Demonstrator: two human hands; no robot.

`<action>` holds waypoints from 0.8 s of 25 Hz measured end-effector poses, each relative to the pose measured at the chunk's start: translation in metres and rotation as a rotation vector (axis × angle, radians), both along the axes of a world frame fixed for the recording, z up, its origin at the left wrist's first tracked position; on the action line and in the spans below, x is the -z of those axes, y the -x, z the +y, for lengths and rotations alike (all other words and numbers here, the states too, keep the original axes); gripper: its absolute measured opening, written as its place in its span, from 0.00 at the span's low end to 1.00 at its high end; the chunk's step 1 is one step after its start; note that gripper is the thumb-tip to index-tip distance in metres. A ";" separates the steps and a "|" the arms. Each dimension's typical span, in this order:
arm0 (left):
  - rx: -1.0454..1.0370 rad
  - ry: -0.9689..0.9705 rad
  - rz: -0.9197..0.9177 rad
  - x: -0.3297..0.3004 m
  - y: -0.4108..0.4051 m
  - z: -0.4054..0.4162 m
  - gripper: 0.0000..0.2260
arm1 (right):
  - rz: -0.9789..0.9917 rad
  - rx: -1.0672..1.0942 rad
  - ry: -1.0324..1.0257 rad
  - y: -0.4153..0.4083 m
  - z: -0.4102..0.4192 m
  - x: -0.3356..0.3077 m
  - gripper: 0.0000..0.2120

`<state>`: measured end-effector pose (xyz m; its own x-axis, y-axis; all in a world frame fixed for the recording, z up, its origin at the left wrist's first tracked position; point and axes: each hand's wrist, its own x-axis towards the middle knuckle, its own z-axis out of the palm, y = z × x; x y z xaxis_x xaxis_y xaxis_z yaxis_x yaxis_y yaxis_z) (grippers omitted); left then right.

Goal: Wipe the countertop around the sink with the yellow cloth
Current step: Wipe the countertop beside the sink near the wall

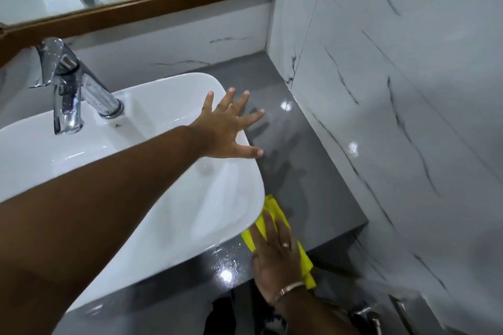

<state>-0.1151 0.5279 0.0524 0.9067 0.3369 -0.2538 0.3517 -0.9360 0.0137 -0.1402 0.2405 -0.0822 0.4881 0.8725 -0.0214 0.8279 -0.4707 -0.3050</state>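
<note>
Step in hand: wiping, right-hand strip of the countertop. You are working the glossy dark grey stone countertop (pixel 307 171) at the front right corner of the white ceramic vessel sink (pixel 152 160), near the counter's front edge.

Task item: crumpled yellow cloth (pixel 272 212), lying on the countertop, touching or just beside the sink's rim, largely covered by your right hand.

Right hand (pixel 277 255): palm down, fingers spread flat and pressing the cloth to the surface rather than curled round it; a ring and a thin bracelet show. Wrist comes in from the lower edge.

Left hand (pixel 228 128): arm stretched across the basin, fingers splayed wide, nothing held; it sits over the sink's far right rim, whether resting or hovering cannot be told.

Next move, as a judgement: push the cloth away from you along the grey strip between sink and white marbled wall tile (pixel 394 90), towards the back corner. Droplets glint on the front ledge left of the cloth; that patch likely wants a pass too.

Also present: chrome mixer tap (pixel 68 90).
</note>
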 end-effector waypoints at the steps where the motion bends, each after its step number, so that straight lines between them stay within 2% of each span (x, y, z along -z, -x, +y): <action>1: -0.045 -0.018 -0.046 0.001 0.007 -0.011 0.42 | 0.007 -0.123 0.027 0.000 -0.006 -0.004 0.31; 3: -0.162 0.025 -0.155 0.003 0.043 -0.045 0.37 | -0.049 -0.208 0.040 -0.047 -0.006 -0.003 0.30; 5: -0.239 0.112 -0.179 0.008 0.110 -0.078 0.35 | -0.135 0.007 0.148 -0.105 -0.002 -0.012 0.30; 7: -0.392 0.181 -0.142 0.011 0.199 -0.097 0.36 | -0.093 0.236 0.172 -0.135 -0.004 -0.016 0.31; 9: -0.590 0.139 -0.114 0.010 0.279 -0.092 0.37 | -0.114 0.275 0.133 -0.116 -0.003 -0.014 0.32; 11: -0.712 0.071 -0.063 0.004 0.333 -0.080 0.38 | -0.122 0.083 0.145 -0.053 0.001 -0.008 0.33; 13: -0.685 0.043 -0.007 -0.001 0.362 -0.068 0.39 | -0.043 -0.211 0.149 0.011 -0.005 -0.004 0.32; 15: -0.601 0.018 0.015 -0.003 0.376 -0.060 0.38 | -0.029 -0.480 0.087 0.008 -0.008 -0.003 0.29; 16: -0.565 0.016 -0.006 -0.003 0.377 -0.056 0.38 | -0.106 -0.567 0.070 -0.021 -0.008 -0.003 0.27; 17: -0.554 0.020 -0.035 -0.002 0.381 -0.056 0.37 | -0.168 -0.553 0.133 -0.051 -0.005 -0.005 0.26; 20: -0.521 0.049 -0.063 0.002 0.383 -0.056 0.35 | -0.124 -0.028 0.206 -0.101 0.001 -0.019 0.31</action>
<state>-0.4983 0.4715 0.0504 0.6362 0.7359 -0.2316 0.7672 -0.6352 0.0892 -0.0397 0.2415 -0.0635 0.4742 0.8691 -0.1411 0.8665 -0.4890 -0.0999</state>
